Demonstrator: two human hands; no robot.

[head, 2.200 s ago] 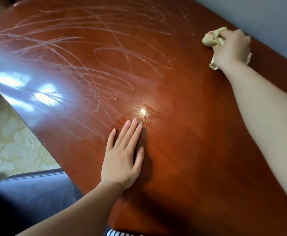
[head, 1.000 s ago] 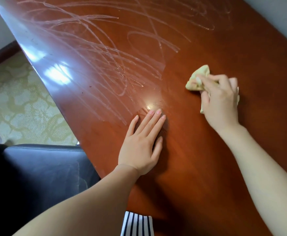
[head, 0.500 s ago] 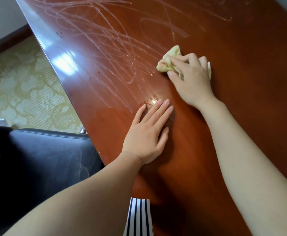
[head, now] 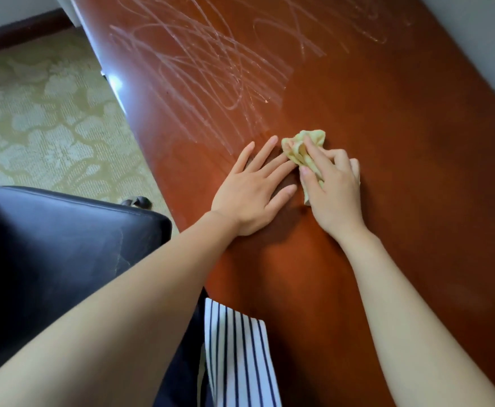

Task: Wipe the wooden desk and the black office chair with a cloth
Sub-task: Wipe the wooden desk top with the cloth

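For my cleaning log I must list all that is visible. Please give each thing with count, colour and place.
Glossy wooden desk: one, reddish brown, centre and right.
Chalky scribble marks: many, whitish, desk's far half.
Crumpled cloth: one, pale yellow, on the desk, in the right hand.
Padded leather office chair: one, black, lower left.
Patterned carpet: one, beige-green, left floor.
Striped garment: one, white and navy, bottom centre.
Left hand: one, flat on the desk, beside the cloth.
Right hand: one, gripping the cloth.
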